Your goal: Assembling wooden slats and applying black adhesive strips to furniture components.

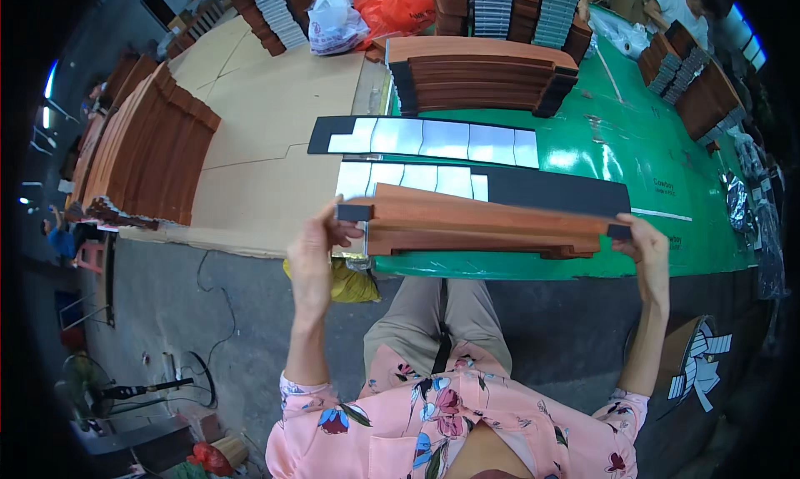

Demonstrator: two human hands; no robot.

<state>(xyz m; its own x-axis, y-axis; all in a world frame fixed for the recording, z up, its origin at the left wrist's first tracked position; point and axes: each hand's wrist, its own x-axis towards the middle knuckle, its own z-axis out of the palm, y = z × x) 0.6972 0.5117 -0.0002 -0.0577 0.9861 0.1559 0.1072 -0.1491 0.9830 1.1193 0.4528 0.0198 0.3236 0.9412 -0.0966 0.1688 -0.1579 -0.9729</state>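
A long reddish-brown wooden strip (492, 215) with black end pieces spans the space between my hands, above the table's near edge. My left hand (313, 250) has its fingers closed round the strip's left black end. At the other end, my right hand (647, 247) pinches the right black tip. Just under the strip shows a similar brown piece (475, 243); whether the two touch, I cannot tell. Beyond them lie two black strips: the farther strip (433, 140) is mostly covered in shiny white segments, the nearer strip (550, 187) is covered on its left part.
Brown strips are stacked at mid-back (483, 79) and at the left (150, 150). Farther back stand more stacks, a white plastic bag (335, 20) and a red bag (392, 8). The table is part tan board (258, 179), part green sheet (600, 137). A carton (687, 358) sits at lower right.
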